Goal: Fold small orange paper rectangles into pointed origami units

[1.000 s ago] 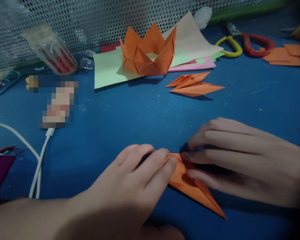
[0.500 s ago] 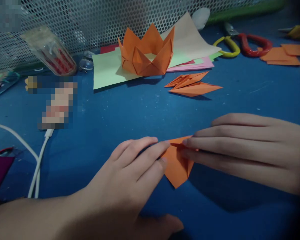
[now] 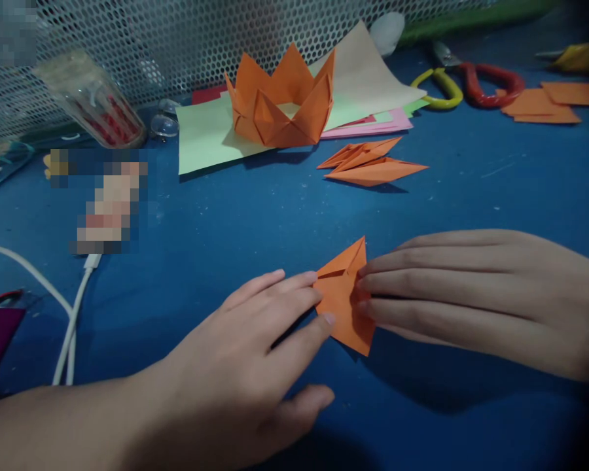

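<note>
A small orange origami paper point(image 3: 341, 294), folded with a slit-like crease and a raised point at its top, lies on the blue table between my hands. My left hand point(image 3: 255, 333) rests with its fingers stretched out, their tips on the paper's left edge and the thumb held apart. From the other side my right hand point(image 3: 466, 294) closes its fingers, side by side, on the paper's right edge; its thumb is hidden. Beyond them lie folded orange petal-like pieces point(image 3: 375, 171) and an orange paper crown shape point(image 3: 294, 121).
Under the crown are sheets of coloured paper point(image 3: 201, 144). Scissors point(image 3: 493, 85) with red and yellow handles and orange paper squares point(image 3: 540, 108) lie at the back right. A clear jar point(image 3: 103, 108) leans at the back left, near a white cable point(image 3: 76, 314). A perforated metal panel point(image 3: 186, 46) stands behind.
The orange paper now shows more of its surface, its tip pointing up. My right fingertips have moved back to its right edge, and my left thumb has risen slightly.
</note>
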`<action>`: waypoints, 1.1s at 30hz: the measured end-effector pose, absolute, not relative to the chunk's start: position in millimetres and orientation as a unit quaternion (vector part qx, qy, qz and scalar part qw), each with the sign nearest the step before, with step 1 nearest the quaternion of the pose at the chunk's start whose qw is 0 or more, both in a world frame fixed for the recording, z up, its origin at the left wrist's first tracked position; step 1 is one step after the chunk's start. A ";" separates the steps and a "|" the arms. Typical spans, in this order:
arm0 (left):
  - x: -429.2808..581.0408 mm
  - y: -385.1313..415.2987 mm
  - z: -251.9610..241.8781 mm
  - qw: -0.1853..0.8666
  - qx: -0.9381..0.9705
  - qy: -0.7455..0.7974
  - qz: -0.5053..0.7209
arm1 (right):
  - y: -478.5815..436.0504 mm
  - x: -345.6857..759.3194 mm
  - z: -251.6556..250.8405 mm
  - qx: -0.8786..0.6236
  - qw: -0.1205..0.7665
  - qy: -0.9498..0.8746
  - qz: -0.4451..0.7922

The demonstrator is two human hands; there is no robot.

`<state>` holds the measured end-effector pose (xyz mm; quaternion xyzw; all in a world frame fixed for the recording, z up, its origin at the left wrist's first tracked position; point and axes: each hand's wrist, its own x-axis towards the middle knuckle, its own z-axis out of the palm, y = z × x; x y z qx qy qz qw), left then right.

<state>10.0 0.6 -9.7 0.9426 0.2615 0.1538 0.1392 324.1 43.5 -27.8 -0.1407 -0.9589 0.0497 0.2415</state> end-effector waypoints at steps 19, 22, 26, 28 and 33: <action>12.5 5.6 0.1 0.138 0.949 0.251 0.130 | 23.3 294.7 -36.0 -0.338 0.321 -0.852 0.239; 12.8 5.9 -0.2 0.121 0.957 0.234 0.121 | 20.7 290.8 -38.0 -0.362 0.324 -0.842 0.233; 12.1 6.5 -1.3 0.101 0.965 0.216 0.109 | 19.1 288.4 -40.0 -0.371 0.338 -0.837 0.218; 12.2 6.7 -1.2 0.107 0.964 0.217 0.111 | 18.5 289.1 -40.0 -0.374 0.336 -0.837 0.217; 14.5 5.9 3.1 0.147 0.948 0.249 0.136 | 18.0 292.8 -39.2 -0.379 0.317 -0.835 0.243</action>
